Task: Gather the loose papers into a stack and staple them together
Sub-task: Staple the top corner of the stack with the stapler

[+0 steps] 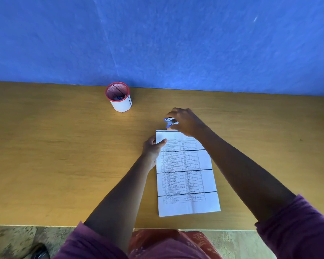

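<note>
A stack of printed papers [187,176] lies lengthwise on the wooden table [54,146], its edges lined up. My left hand [152,149] grips the stack's far left corner, thumb on top of the sheet. My right hand [185,121] is closed around a small blue and silver stapler [169,122], held just beyond the stack's far edge, near the top left corner. The stapler's jaw is partly hidden by my fingers, and I cannot tell whether it touches the paper.
A white pen holder with a red rim [119,97] stands at the back of the table against the blue wall [157,38], with a blue item inside. The table's near edge [45,225] runs just in front of my lap.
</note>
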### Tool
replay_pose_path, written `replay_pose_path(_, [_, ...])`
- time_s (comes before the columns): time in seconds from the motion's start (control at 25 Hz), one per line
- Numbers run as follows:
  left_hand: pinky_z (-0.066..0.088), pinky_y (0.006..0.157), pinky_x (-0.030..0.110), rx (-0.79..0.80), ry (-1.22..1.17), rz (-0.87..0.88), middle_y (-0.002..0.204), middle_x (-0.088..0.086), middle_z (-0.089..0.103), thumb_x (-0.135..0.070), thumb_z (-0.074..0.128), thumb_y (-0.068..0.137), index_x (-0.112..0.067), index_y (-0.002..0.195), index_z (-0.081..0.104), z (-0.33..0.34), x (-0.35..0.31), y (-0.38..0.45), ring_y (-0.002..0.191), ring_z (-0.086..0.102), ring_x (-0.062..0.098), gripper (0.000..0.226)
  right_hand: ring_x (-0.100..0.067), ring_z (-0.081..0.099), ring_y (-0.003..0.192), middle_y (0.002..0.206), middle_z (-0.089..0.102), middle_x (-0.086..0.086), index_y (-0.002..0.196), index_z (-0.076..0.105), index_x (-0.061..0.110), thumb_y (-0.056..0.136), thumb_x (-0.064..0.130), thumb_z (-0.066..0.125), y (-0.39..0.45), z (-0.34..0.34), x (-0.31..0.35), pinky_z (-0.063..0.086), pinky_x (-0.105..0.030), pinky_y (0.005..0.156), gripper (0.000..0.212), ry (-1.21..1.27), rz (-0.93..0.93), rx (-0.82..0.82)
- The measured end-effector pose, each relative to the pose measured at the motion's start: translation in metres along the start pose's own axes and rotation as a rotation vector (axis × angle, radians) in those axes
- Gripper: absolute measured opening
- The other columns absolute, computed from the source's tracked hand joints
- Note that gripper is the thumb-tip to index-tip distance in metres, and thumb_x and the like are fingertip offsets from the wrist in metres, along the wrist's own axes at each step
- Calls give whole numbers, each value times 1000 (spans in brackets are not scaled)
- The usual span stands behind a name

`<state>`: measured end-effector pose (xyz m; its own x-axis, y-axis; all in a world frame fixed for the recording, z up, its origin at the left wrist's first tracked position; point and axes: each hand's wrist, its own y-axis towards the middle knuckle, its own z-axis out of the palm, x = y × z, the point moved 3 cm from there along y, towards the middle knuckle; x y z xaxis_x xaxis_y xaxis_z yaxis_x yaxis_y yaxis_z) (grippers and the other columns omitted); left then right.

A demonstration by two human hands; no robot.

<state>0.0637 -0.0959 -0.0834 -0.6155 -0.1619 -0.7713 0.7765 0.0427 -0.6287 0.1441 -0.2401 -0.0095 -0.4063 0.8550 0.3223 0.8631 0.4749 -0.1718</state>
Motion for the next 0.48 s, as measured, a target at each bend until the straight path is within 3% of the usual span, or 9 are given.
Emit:
replay_pose_path(0.12, [44,92,31,-29,-12,-100,116,5,70,-18,68,93,-12,110,69,-2,-2,1,110,61,21,18,-16,67,95,110,67,-1,113,71,18,82,34,78,-38,14,-37,52,-33,87,36,494,304,-287])
replay_pose_path(0.24, [40,102,35,-13,-65,-193,131,-2,61,-29,67,94,-14,120,65,-5,-5,2,124,52,18,30,-19,68,86,104,71,-4,105,71,13,80,28,81,-80,40,-62,54,-31,78,31,670,579,-525])
replay_pose_path(0.36, [37,98,32,-27,-84,-215,135,-2,59,-26,66,95,-11,127,62,-7,-5,2,129,50,20,36,-26,68,90,107,68,-8,107,66,12,82,30,79,-122,57,-79,54,-37,76,34,657,769,-693])
replay_pose_path(0.48, [39,101,34,-29,-81,-217,132,5,64,-25,69,92,-13,116,65,-6,-4,1,130,52,24,27,-35,63,97,119,60,-11,116,59,11,87,37,73,-158,66,-99,50,-39,71,41,558,955,-703])
